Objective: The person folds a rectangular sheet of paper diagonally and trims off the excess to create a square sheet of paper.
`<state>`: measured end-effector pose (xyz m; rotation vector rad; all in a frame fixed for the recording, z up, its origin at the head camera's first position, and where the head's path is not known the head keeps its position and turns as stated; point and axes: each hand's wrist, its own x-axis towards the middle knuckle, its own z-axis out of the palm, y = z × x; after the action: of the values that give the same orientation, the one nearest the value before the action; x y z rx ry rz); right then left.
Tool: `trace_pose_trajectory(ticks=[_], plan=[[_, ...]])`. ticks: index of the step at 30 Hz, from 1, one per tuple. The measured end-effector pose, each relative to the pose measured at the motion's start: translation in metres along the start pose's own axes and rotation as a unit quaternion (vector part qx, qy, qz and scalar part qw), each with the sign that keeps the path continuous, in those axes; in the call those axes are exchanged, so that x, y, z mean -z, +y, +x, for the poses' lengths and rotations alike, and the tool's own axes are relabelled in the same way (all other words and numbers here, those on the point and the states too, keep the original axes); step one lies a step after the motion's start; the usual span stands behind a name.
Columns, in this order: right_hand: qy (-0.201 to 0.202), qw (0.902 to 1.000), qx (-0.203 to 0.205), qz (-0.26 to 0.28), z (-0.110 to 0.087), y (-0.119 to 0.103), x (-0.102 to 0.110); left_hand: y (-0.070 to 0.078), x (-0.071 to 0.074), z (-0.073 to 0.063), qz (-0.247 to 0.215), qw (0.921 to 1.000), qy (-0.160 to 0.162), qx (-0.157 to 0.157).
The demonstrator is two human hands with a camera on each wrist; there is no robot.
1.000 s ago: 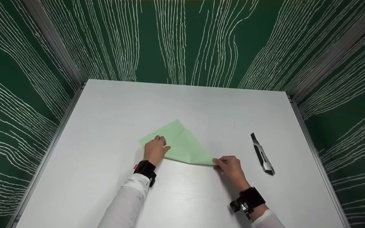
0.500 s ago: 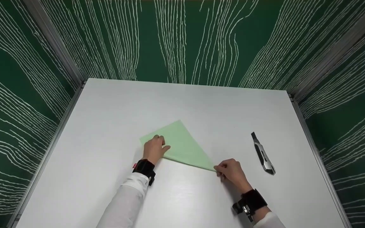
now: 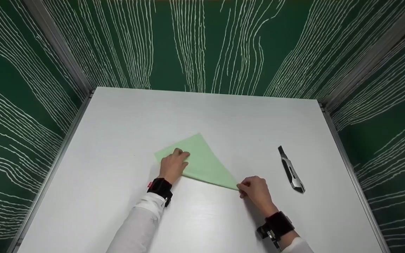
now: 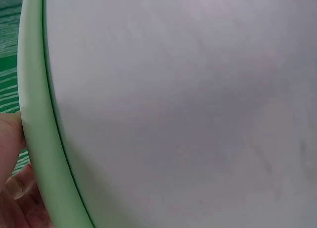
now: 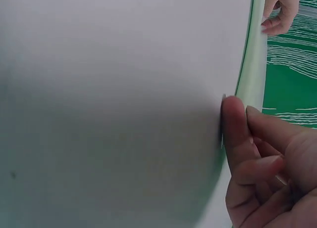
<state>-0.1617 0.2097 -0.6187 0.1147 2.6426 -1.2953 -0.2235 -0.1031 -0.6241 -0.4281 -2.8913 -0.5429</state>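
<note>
A light green sheet of paper [image 3: 206, 165], folded into a triangle, lies on the white table. My left hand [image 3: 173, 165] rests on its left part, fingertips touching the top. At the right corner my right hand [image 3: 256, 191] pinches the tip between thumb and index finger; the right wrist view shows this pinch of the right hand [image 5: 270, 173] close up. The rounded folded edge [image 4: 37, 109] runs along the near side in the left wrist view, where only part of the left hand [image 4: 20, 193] shows.
A grey and black utility knife [image 3: 292, 172] lies to the right of the right hand. Green walls [image 3: 167, 45] with white wavy lines and grey metal posts enclose the white table [image 3: 202, 112] at the back and sides.
The right hand has drawn the paper's right corner slightly toward the person, and the creased paper has become smooth and taut. The left hand's fingers have shifted slightly on the paper.
</note>
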Motion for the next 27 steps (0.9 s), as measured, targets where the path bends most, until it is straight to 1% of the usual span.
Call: trace_pose_trajectory(ticks=[3,5,6,9,12,14,15,17,19,23,27], plan=[[0.026,0.9994,0.012,-0.016,0.001,-0.001,-0.001,0.002,0.000,-0.001,0.047,0.9975,-0.001,-0.052],[0.040,0.9987,0.019,-0.024,0.001,-0.001,0.000,0.003,0.000,-0.002,0.078,0.9944,-0.006,-0.071],[0.043,0.9986,0.021,-0.024,0.001,-0.001,0.000,0.004,0.000,-0.003,0.094,0.9927,-0.010,-0.075],[0.041,0.9989,0.023,-0.003,0.002,0.000,0.001,0.009,0.001,-0.005,0.142,0.9872,-0.025,-0.068],[0.023,0.9989,0.001,0.042,0.004,-0.001,0.003,0.018,0.002,-0.008,0.181,0.9818,-0.032,-0.049],[0.010,0.9967,-0.022,0.077,0.007,-0.001,0.004,0.023,0.003,-0.010,0.195,0.9794,-0.040,-0.031],[0.006,0.9952,-0.033,0.092,0.008,-0.001,0.004,0.025,0.003,-0.012,0.198,0.9789,-0.042,-0.024],[0.002,0.9904,-0.048,0.130,0.012,0.000,0.004,0.028,0.000,-0.013,0.191,0.9803,-0.050,-0.006],[0.006,0.9836,-0.053,0.172,0.014,0.001,0.004,0.029,-0.002,-0.015,0.182,0.9819,-0.052,0.003],[0.029,0.9687,-0.051,0.241,0.020,0.001,0.005,0.029,-0.007,-0.015,0.175,0.9836,-0.041,0.000],[0.048,0.9598,-0.052,0.272,0.023,0.001,0.004,0.027,-0.014,-0.015,0.172,0.9846,-0.033,-0.006]])
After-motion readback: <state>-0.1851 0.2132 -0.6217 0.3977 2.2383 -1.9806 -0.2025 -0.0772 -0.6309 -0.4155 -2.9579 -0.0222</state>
